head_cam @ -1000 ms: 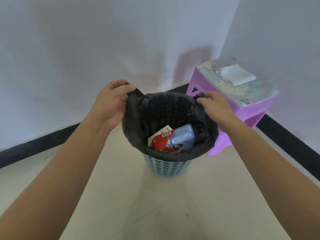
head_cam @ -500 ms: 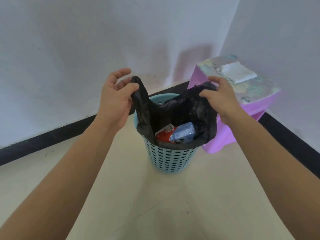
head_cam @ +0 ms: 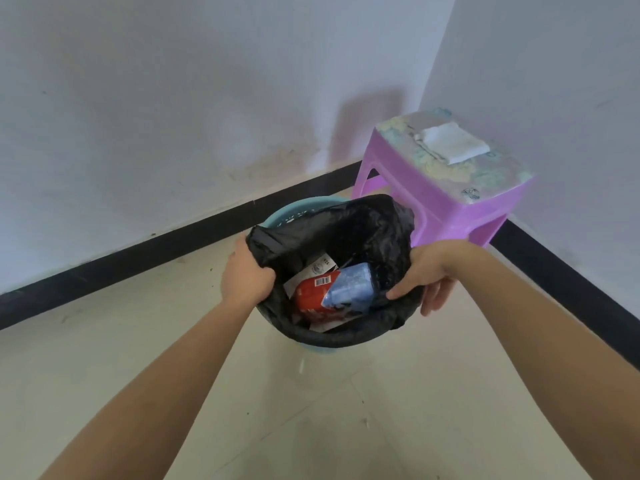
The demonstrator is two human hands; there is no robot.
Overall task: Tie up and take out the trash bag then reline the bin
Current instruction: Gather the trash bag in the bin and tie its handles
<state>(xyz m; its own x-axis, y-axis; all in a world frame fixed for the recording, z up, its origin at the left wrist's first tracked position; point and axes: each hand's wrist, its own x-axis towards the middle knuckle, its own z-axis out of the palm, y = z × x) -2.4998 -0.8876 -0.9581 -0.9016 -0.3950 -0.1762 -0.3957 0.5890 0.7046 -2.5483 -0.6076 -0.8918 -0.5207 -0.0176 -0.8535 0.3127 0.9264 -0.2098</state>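
A black trash bag [head_cam: 367,233] sits in a light blue bin [head_cam: 294,211] on the floor in the room's corner. Inside the bag lie a red packet [head_cam: 313,296], a blue wrapper [head_cam: 351,289] and white paper. My left hand [head_cam: 246,278] grips the bag's left edge, where the plastic is pulled off the rim. My right hand [head_cam: 427,275] holds the bag's right edge, thumb inside and fingers outside. At the near side the bag is still folded over the bin's rim.
A purple plastic stool [head_cam: 440,202] stands just right of the bin against the wall, with a folded white bag or cloth [head_cam: 453,145] on its patterned top. White walls with a black skirting board meet behind the bin. Pale floor tiles lie in front.
The view has tilted down over the bin. Both hands have dropped from holding the bag's edges raised to gripping them low at the rim's sides.
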